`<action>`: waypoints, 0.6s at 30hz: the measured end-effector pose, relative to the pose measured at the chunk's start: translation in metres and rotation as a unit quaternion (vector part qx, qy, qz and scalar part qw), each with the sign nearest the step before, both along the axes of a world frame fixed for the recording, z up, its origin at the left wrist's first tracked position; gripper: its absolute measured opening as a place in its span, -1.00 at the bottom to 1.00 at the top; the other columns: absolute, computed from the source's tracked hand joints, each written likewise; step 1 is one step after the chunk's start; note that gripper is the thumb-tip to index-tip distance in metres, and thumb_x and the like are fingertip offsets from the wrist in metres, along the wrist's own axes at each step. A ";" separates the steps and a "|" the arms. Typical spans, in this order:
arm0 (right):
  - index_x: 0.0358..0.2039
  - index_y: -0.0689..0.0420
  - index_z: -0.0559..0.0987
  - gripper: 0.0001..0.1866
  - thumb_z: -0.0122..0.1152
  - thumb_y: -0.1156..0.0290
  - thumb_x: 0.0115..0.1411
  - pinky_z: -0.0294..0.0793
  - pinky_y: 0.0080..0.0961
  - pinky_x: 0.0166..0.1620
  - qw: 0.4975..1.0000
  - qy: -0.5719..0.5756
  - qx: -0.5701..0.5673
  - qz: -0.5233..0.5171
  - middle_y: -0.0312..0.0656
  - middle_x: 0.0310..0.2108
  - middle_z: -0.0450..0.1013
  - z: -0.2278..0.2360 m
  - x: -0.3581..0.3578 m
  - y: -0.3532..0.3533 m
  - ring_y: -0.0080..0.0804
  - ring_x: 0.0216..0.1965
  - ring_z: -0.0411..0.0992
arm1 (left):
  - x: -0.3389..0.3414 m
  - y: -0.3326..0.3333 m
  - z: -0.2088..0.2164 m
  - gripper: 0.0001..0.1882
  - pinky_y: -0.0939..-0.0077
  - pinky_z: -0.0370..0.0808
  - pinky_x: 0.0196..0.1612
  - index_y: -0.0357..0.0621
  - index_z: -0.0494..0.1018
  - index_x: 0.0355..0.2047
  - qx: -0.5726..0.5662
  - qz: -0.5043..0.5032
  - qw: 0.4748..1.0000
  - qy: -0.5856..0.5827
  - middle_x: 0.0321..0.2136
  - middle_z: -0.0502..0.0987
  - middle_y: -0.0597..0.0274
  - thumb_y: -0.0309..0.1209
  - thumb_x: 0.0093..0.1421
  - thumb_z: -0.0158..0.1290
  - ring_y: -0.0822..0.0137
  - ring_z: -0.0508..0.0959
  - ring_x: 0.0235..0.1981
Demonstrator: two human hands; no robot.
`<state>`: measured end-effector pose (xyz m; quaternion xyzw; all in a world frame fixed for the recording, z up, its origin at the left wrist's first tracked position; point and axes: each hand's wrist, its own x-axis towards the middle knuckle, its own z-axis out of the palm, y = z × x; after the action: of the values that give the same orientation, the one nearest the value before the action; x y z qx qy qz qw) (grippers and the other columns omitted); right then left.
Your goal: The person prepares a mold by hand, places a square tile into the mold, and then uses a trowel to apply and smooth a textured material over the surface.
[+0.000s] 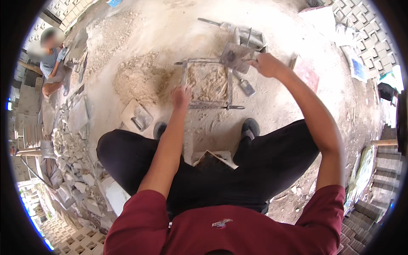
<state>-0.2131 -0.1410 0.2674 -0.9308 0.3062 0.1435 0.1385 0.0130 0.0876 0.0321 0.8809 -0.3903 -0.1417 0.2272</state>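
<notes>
A square mould frame (230,87) lies on the ground in front of me, filled with rough tan, sandy mix (208,80). My left hand (182,97) is closed at the frame's left rim; its fingertips are partly hidden. Beyond the frame's far right corner, my right hand (267,65) grips a flat rectangular trowel (234,58), its grey blade dirty and raised above the ground. Beside the frame's right side lies a small pointing trowel (245,86). At the far side, a grey tray (251,39) has a tool resting across it.
Loose sand (142,76) is heaped left of the frame. A square board with a handle (137,115) lies near my left foot. Broken rubble (76,157) spreads at the left, where another person (53,63) sits. Stacked blocks (361,29) line the right.
</notes>
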 end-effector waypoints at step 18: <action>-0.46 0.45 0.51 -0.34 -0.08 -0.03 0.36 0.47 -0.06 -0.13 0.999 -0.022 -0.025 0.013 0.25 -0.40 0.50 0.003 0.013 0.014 0.13 -0.25 0.52 | -0.078 0.009 -0.038 -0.52 0.24 0.18 0.29 -0.28 0.36 0.11 -0.139 -0.208 0.933 -0.259 0.18 0.32 0.01 -0.22 0.28 -0.03 0.12 0.28 0.23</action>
<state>-0.2000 -0.1274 0.2703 -0.9408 0.2947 0.1168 0.1202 -0.0652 0.0966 -0.0064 0.7455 -0.6261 0.1033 0.2041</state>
